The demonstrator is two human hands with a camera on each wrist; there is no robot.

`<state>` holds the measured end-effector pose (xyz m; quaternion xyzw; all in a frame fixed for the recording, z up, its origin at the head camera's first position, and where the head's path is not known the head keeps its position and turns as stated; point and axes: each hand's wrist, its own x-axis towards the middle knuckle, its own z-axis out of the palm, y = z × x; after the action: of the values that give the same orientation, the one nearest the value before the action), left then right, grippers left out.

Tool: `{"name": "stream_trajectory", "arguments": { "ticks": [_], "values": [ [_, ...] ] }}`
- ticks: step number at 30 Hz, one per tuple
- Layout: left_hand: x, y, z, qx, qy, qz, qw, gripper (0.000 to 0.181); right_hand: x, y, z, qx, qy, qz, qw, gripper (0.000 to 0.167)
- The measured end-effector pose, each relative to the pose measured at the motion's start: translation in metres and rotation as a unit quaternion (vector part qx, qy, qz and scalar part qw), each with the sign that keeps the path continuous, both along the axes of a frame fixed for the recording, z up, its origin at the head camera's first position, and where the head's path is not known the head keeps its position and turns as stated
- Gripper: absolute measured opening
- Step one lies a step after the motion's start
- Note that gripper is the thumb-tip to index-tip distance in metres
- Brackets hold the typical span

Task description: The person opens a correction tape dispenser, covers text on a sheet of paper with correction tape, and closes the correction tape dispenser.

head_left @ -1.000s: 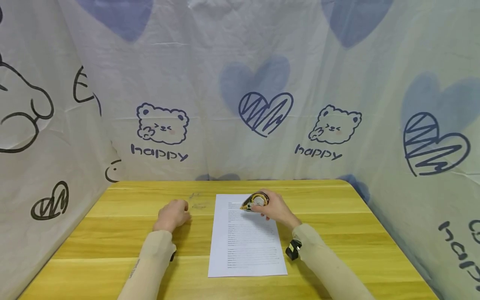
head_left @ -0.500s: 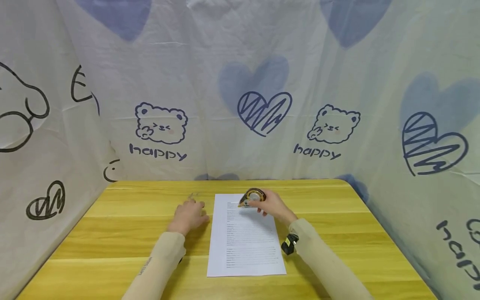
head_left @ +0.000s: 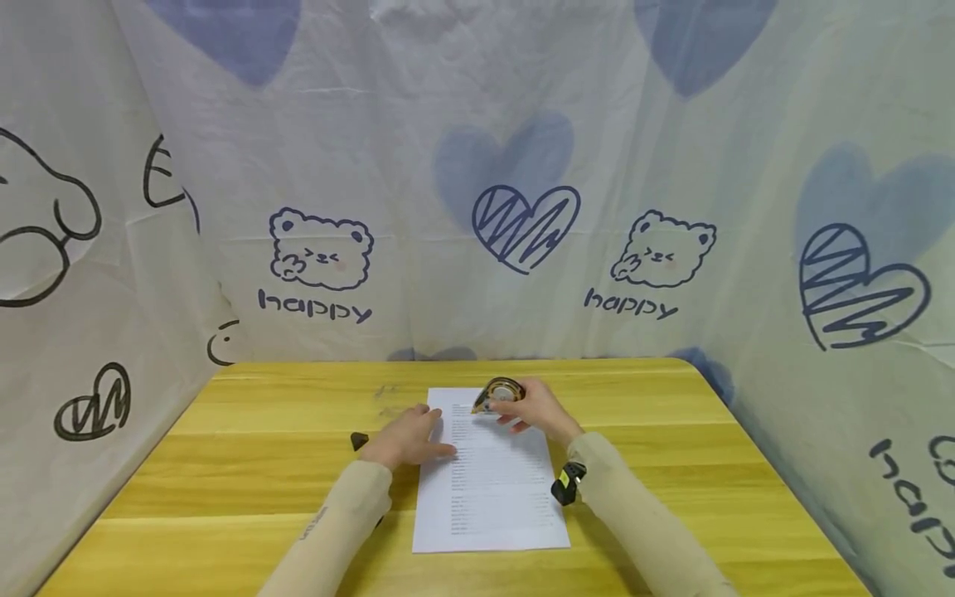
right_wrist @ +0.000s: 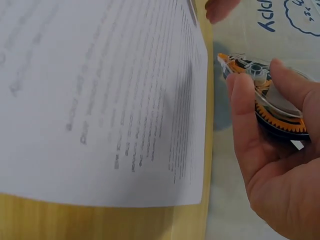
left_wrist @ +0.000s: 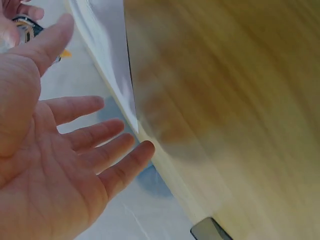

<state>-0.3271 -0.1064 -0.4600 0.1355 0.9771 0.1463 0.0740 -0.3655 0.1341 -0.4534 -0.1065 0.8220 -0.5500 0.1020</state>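
A correction tape dispenser (head_left: 498,391), clear-bodied with an orange gear and orange tip, is held between the thumb and fingers of my right hand (head_left: 539,410). Its tip points left over the upper part of a printed sheet of paper (head_left: 500,518). Whether the tip touches the paper cannot be told; in the right wrist view the dispenser (right_wrist: 281,120) looks raised. My left hand (head_left: 410,439) is at the sheet's left edge, its fingertips over the margin. In the left wrist view, that hand (left_wrist: 65,150) has its fingers spread and holds nothing.
The sheet lies on a yellow wood-grain table (head_left: 224,481). A patterned cloth (head_left: 418,166) hangs behind and at both sides. A small dark object (head_left: 360,440) shows beside my left wrist. A black device (head_left: 569,483) is at my right wrist.
My left hand has moved right from the bare table to the sheet's left edge, its fingers opening out. The right hand and dispenser have shifted slightly left.
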Motion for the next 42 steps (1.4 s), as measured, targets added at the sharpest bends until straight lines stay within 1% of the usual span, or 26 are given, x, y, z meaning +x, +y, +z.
{"name": "stream_trajectory", "arguments": {
  "ticks": [4, 6, 11, 14, 18, 21, 25, 29, 32, 35, 38, 42],
  "values": [
    [0.001, 0.006, -0.002, -0.001, -0.016, -0.005, 0.9999, 0.092, 0.002, -0.005, 0.001, 0.004, -0.004, -0.009, 0.9999, 0.035],
    [0.001, 0.008, -0.001, -0.015, -0.026, -0.01, 0.9995, 0.097, 0.002, -0.006, 0.001, 0.008, -0.001, -0.012, 0.9999, 0.036],
    [0.003, 0.01, 0.001, -0.06, -0.047, -0.02, 0.9969, 0.098, 0.001, -0.008, -0.001, 0.018, 0.003, -0.011, 0.9998, 0.035],
    [0.003, 0.009, 0.001, -0.066, -0.055, -0.02, 0.9961, 0.096, 0.0, -0.009, -0.001, 0.011, -0.005, -0.011, 0.9999, 0.035],
    [0.002, 0.011, 0.001, -0.057, -0.057, -0.019, 0.9965, 0.098, -0.002, -0.011, -0.001, -0.003, -0.02, -0.017, 0.9996, 0.034],
    [0.003, 0.012, 0.002, -0.055, -0.057, -0.02, 0.9967, 0.103, -0.003, -0.012, 0.0, 0.0, -0.022, -0.02, 0.9996, 0.033],
    [0.006, 0.013, 0.002, -0.055, -0.065, -0.015, 0.9963, 0.109, -0.005, -0.013, -0.001, 0.003, -0.022, -0.02, 0.9996, 0.034],
    [0.006, 0.013, 0.002, -0.055, -0.071, -0.009, 0.9959, 0.11, -0.008, -0.012, -0.005, -0.008, -0.037, -0.015, 0.9992, 0.034],
    [0.005, 0.012, 0.001, -0.06, -0.071, -0.009, 0.9957, 0.11, -0.011, -0.012, -0.008, -0.022, -0.051, -0.012, 0.9984, 0.035],
    [0.005, 0.012, 0.001, -0.061, -0.071, -0.012, 0.9955, 0.109, -0.014, -0.012, -0.011, -0.03, -0.055, -0.007, 0.998, 0.038],
    [0.006, 0.011, 0.002, -0.057, -0.07, -0.015, 0.9958, 0.108, -0.018, -0.012, -0.014, -0.028, -0.054, -0.004, 0.9981, 0.039],
    [0.006, 0.011, 0.001, -0.053, -0.071, -0.016, 0.9959, 0.105, -0.021, -0.012, -0.017, -0.016, -0.041, 0.009, 0.999, 0.039]
  ]
}}
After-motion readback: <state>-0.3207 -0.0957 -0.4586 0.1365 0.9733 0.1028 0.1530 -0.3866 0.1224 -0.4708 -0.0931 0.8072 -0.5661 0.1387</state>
